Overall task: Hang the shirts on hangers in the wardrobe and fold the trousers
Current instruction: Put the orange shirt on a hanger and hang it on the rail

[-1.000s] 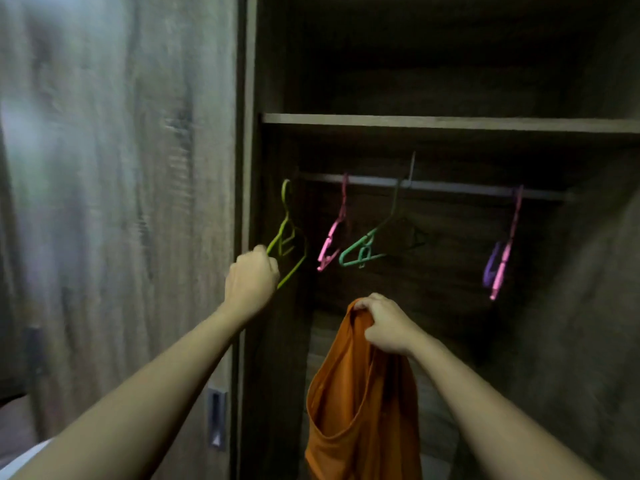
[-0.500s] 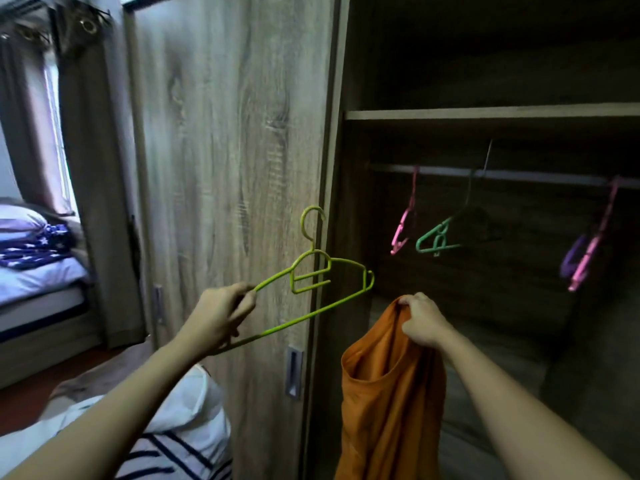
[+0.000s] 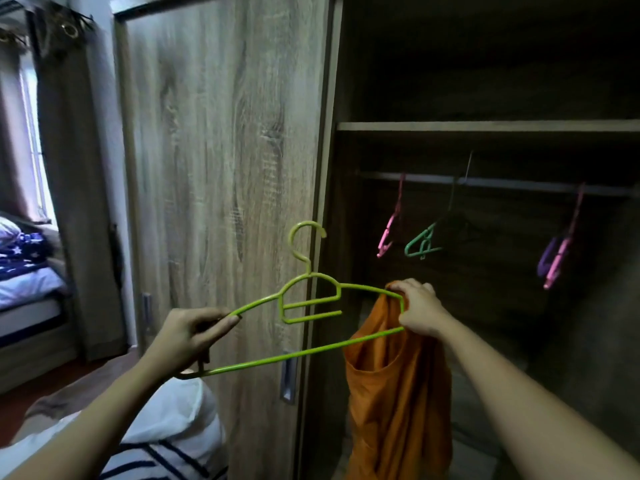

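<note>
- My left hand (image 3: 188, 337) pinches the green hanger (image 3: 311, 296) by its left end, fingers curled, seemingly steadying it for loading.
- My right hand (image 3: 420, 310) grips the orange shirt (image 3: 398, 393) bunched at its top, against the hanger's right end, before the open wardrobe (image 3: 485, 126).
- Hanger lies crosswise, hook up; shirt hangs straight down.

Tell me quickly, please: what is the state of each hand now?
Left hand: closed, gripping the left end of the green hanger.
Right hand: closed, gripping the top of the orange shirt.

Smooth green plastic hanger (image 3: 304, 299), soft matt orange cloth shirt (image 3: 398, 393), grained matt wood wardrobe door (image 3: 225, 150).
</note>
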`<state>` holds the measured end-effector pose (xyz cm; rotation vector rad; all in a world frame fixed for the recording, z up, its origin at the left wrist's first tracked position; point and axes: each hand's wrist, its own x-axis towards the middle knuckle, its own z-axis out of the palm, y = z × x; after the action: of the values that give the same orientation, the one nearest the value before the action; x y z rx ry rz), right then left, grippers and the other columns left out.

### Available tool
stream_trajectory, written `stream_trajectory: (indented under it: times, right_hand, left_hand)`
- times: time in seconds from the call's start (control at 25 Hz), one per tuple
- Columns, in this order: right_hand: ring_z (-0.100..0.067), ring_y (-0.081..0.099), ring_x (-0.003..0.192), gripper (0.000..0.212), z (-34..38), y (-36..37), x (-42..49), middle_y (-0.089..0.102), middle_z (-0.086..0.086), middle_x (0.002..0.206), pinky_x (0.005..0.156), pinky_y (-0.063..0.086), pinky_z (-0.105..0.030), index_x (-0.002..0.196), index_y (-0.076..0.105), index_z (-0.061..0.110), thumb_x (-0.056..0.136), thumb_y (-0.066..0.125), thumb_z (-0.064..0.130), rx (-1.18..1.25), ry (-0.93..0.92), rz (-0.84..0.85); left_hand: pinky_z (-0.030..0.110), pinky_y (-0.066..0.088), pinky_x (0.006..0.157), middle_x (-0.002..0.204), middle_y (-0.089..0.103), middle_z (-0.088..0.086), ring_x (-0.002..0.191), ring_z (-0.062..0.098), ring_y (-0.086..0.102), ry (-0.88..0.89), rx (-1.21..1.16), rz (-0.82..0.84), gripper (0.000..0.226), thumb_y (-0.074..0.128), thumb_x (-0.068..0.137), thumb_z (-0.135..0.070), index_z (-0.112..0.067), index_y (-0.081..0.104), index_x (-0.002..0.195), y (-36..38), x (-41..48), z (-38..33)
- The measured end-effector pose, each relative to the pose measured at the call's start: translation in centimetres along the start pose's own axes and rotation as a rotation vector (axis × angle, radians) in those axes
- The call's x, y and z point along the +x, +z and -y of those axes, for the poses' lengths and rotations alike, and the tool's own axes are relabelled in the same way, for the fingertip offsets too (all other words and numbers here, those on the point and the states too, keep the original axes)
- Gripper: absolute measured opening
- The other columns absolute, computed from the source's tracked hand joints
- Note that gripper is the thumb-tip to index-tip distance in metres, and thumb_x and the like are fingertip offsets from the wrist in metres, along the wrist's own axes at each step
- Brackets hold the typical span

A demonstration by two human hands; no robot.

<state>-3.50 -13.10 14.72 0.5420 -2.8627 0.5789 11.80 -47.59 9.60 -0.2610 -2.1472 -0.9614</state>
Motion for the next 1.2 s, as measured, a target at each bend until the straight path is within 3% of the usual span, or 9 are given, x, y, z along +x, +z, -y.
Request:
stream_trajectory:
  times: [0.12, 0.2, 0.28, 0.44, 0.56, 0.72, 0.84, 1.0, 1.2]
  right_hand:
    - [-0.024, 0.036, 0.123, 0.062, 3.0, -0.2, -0.8, 0.045, 0.002, 0.134, 0.105, 0.034, -0.04, 0.132, 0.047, 0.024, 0.073, 0.055, 0.005, -0.026, -0.196, 0.058]
    - [-0.022, 0.04, 0.119, 0.06, 4.1, -0.8, -1.3, 0.049, 0.001, 0.131, 0.104, 0.036, -0.04, 0.13, 0.048, 0.023, 0.073, 0.056, 0.007, -0.036, -0.28, 0.052]
    - [-0.019, 0.045, 0.115, 0.052, 3.9, -1.9, -1.7, 0.053, 0.002, 0.128, 0.101, 0.036, -0.041, 0.132, 0.045, 0.026, 0.08, 0.055, 0.025, -0.118, -0.357, -0.023]
    - [-0.015, 0.061, 0.101, 0.055, 1.1, -3.8, -2.6, 0.066, 0.004, 0.111, 0.085, 0.041, -0.035, 0.13, 0.047, 0.03, 0.091, 0.021, 0.059, -0.368, -0.48, -0.412]
    - [-0.011, 0.065, 0.064, 0.055, -0.1, -4.2, -3.0, 0.068, 0.007, 0.075, 0.051, 0.047, -0.022, 0.097, 0.062, 0.025, 0.097, 0.016, 0.054, -0.32, -0.592, -0.595]
    - [-0.009, 0.063, 0.058, 0.046, -0.6, -4.3, -3.2, 0.066, 0.008, 0.07, 0.045, 0.049, -0.026, 0.09, 0.064, 0.025, 0.098, 0.025, 0.048, -0.312, -0.652, -0.674]
    - [-0.011, 0.064, 0.06, 0.037, -0.7, -5.3, -3.5, 0.068, 0.006, 0.07, 0.044, 0.047, -0.025, 0.091, 0.064, 0.025, 0.097, 0.033, 0.044, -0.282, -0.611, -0.774]
    - [-0.01, 0.065, 0.062, 0.035, -1.3, -7.4, -4.2, 0.069, 0.006, 0.073, 0.049, 0.041, -0.019, 0.093, 0.066, 0.023, 0.096, 0.036, 0.041, -0.257, -0.622, -0.819]
    - [-0.012, 0.067, 0.064, 0.042, -4.8, -8.8, -5.4, 0.072, 0.005, 0.077, 0.047, 0.047, -0.019, 0.094, 0.067, 0.024, 0.097, 0.031, 0.045, -0.395, -0.646, -0.806]
  left_hand:
    - [0.017, 0.039, 0.038, 0.045, 0.055, -0.002, 0.035, 0.009, 0.059, 0.034, -0.049, 0.102, 0.04, 0.057, 0.075, -0.068, -0.03, 0.07, 0.073, 3.4, 0.4, -1.3]
    - [0.015, 0.04, 0.038, 0.044, 0.053, -0.01, 0.034, 0.008, 0.058, 0.065, -0.055, 0.12, 0.012, 0.065, 0.083, -0.041, -0.039, 0.07, 0.072, 5.8, 0.6, -2.4]
    - [0.017, 0.042, 0.037, 0.046, 0.058, -0.006, 0.033, 0.01, 0.058, 0.086, -0.127, 0.042, 0.035, 0.066, 0.085, -0.016, -0.049, 0.069, 0.073, 7.6, 0.6, -2.6]
    - [0.022, 0.046, 0.037, 0.061, 0.066, 0.0, 0.038, 0.008, 0.059, 0.159, -0.349, -0.025, 0.012, 0.06, 0.086, -0.042, -0.046, 0.07, 0.084, 8.8, 0.9, -3.4]
    - [0.013, 0.043, 0.055, 0.073, 0.061, -0.016, 0.062, -0.001, 0.058, 0.323, -0.006, -0.088, 0.029, 0.046, 0.092, -0.048, -0.031, 0.069, 0.098, 9.8, 1.8, -3.0]
    - [0.035, 0.039, 0.069, 0.109, 0.045, 0.011, 0.092, 0.026, 0.047, 0.339, 0.486, -0.312, 0.037, 0.039, 0.093, -0.042, -0.021, 0.053, 0.12, 12.8, 0.3, -3.7]
    - [0.035, 0.045, 0.075, 0.11, 0.041, 0.009, 0.095, 0.022, 0.044, 0.473, 0.37, -0.111, 0.039, 0.026, 0.096, -0.05, -0.027, 0.053, 0.114, 16.7, -2.6, -4.9]
    - [0.048, 0.029, 0.101, 0.136, 0.027, 0.001, 0.127, 0.021, 0.027, -0.006, 0.334, 0.364, 0.08, -0.001, 0.073, -0.084, -0.043, 0.058, 0.109, 20.1, -3.9, -4.1]
    - [0.035, 0.035, 0.101, 0.12, 0.042, -0.005, 0.114, 0.01, 0.036, -0.053, 0.158, 0.422, 0.088, 0.009, 0.061, -0.093, -0.039, 0.063, 0.104, 19.2, -1.6, 0.2]
